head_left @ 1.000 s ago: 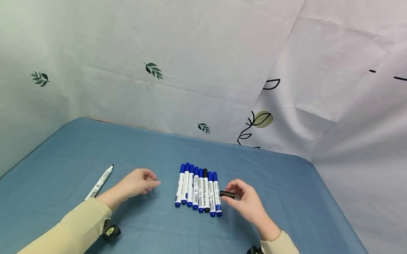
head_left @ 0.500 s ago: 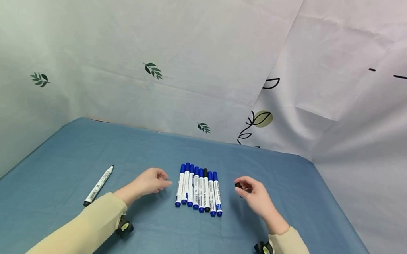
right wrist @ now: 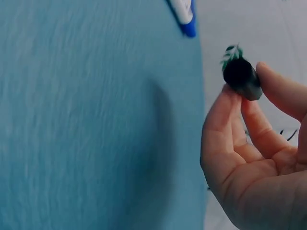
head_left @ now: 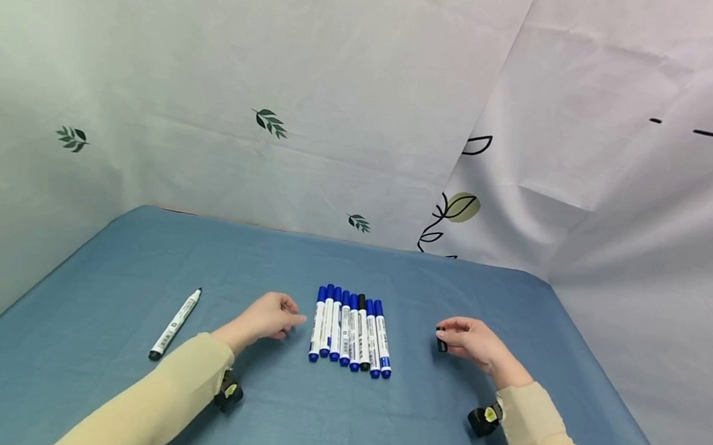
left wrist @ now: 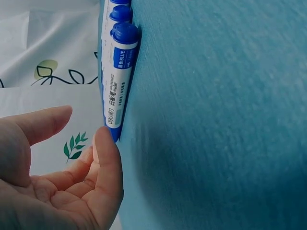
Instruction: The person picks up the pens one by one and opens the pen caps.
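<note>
Between the thumb and fingers of my right hand is a black marker cap, pinched to the right of the marker row; its hollow end shows in the right wrist view. My left hand holds nothing, fingers loosely bent, just left of the row. Several whiteboard markers lie side by side at the middle, mostly blue ones, the nearest to my left hand being a blue marker. One black-capped marker lies among them. Off to the left, an uncapped black marker rests slanted, its tip pointing away.
A blue cloth covers the table. Behind and at both sides hangs a pale curtain with leaf prints, close along the table's edges. Each wrist wears a small black camera, such as the left one.
My right hand has moved right, away from the row, turning the black cap from sideways to steeper. My left hand has moved right toward the row, uncovering the loose marker's rear end.
</note>
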The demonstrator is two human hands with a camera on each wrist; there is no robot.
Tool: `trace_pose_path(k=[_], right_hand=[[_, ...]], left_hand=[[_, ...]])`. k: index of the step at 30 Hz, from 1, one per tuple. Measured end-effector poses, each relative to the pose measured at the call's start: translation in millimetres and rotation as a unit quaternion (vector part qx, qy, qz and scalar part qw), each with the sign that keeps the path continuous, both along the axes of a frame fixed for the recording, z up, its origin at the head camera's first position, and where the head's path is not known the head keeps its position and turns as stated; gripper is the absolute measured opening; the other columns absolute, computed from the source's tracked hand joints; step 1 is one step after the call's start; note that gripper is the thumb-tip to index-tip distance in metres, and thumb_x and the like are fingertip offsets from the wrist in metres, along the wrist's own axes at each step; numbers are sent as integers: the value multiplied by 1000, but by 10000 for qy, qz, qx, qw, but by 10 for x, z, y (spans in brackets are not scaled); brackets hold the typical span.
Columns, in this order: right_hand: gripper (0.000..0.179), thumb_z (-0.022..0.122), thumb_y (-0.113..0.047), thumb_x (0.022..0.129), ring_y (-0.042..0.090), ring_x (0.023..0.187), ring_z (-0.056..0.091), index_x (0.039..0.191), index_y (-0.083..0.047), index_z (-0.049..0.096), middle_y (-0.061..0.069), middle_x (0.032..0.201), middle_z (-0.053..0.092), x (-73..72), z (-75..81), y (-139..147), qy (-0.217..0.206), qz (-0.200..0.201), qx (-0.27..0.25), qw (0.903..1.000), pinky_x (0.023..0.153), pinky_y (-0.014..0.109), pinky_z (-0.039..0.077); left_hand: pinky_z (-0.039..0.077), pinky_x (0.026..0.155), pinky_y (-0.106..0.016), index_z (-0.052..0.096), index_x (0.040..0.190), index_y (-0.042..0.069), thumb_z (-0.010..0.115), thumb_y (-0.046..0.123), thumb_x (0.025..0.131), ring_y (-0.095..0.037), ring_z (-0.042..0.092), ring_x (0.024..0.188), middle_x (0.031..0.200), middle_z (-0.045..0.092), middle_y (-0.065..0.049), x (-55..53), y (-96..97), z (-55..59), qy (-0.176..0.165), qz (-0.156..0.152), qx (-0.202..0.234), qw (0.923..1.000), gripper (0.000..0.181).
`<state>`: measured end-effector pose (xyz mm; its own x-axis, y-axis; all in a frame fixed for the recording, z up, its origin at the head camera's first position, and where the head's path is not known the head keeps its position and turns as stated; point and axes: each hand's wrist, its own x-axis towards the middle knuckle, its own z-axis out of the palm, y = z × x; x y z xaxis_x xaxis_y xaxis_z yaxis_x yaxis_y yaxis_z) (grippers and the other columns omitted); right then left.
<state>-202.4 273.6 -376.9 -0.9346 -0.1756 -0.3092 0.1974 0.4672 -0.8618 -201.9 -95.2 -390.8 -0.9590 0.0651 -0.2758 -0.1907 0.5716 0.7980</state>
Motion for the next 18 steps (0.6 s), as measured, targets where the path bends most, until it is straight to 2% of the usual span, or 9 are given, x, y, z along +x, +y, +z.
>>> trace_pose_path(k=[5, 10, 18], right_hand=[[41, 63, -14, 91, 13, 94, 63, 124, 9, 53, 10, 110, 64, -48, -44, 74, -334, -30, 69, 9994, 87, 35, 53], [36, 64, -13, 90, 11, 86, 63, 119, 7, 57, 7, 100, 64, -75, -75, 92, -310, -69, 292, 9991, 80, 32, 55], [24, 67, -10, 87, 13, 75, 61, 106, 4, 63, 8, 89, 63, -113, -136, 61, -151, -256, 955, 9950, 69, 30, 55]], left_hand=[[54, 62, -31, 58, 109, -4, 66, 16, 88, -18, 60, 73, 86, 60, -12, -13, 24, -9, -4, 6, 40, 10000, 30], [54, 63, -31, 58, 108, -4, 67, 15, 88, -18, 59, 75, 87, 60, -12, -19, 60, -31, -17, -12, 57, 10000, 29], [54, 62, -31, 58, 104, -2, 69, 16, 87, -19, 59, 74, 87, 59, -11, -22, 102, -79, -17, 0, 53, 10000, 28]])
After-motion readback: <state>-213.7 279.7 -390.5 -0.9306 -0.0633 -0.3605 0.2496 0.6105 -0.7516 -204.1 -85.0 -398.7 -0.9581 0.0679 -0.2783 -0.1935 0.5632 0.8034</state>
